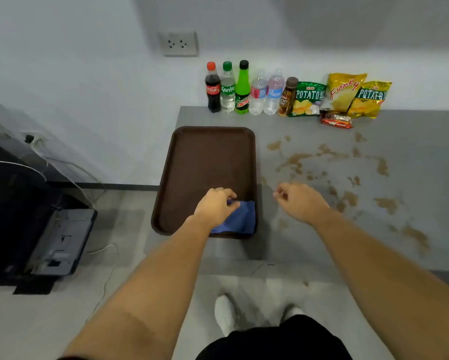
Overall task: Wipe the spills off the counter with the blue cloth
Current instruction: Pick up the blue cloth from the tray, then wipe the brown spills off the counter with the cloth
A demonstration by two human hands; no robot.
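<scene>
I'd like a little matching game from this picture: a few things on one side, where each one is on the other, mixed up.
Things:
1. blue cloth
2. brown spills
3. drink bottles
4. left hand

Places:
A. in a row against the wall
B. near corner of the brown tray
C. on the cloth
D. counter, right of the tray

Pairs: 1-B, 2-D, 3-A, 4-C

Blue cloth: crumpled, lying in near right corner of brown tray, partly covered. Spills: brown blotches and droplets scattered over grey bench, right of tray, unwiped.
</scene>
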